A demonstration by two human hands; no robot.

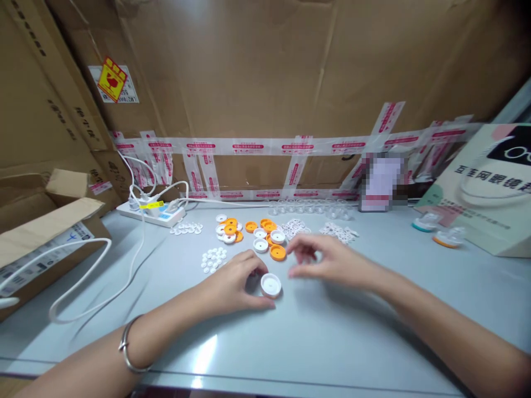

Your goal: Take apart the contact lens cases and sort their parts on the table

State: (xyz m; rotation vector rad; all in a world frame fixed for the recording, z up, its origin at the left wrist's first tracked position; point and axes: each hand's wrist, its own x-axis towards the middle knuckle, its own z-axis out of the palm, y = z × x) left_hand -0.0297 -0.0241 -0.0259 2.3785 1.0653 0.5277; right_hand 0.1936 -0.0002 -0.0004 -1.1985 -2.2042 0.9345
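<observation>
My left hand [236, 282] rests on the grey table [332, 342], its fingers pinched round a white round cap [271, 285] that lies flat. Close to the right, my right hand [323, 260] hovers with its fingers curled together in a pinch; what they hold is too small to make out. Just beyond both hands lies a cluster of orange and white caps [253, 232], with an orange cap [277, 252] nearest. Piles of small white discs [213, 260] and small white parts [338, 232] lie around them.
A white power strip [151, 211] with cables sits at the back left, and a cable loops across the table. An open cardboard box [45, 232] stands at the left. Taped cardboard forms the back wall. A paper bag [489, 188] and two small containers [443, 237] stand at the right.
</observation>
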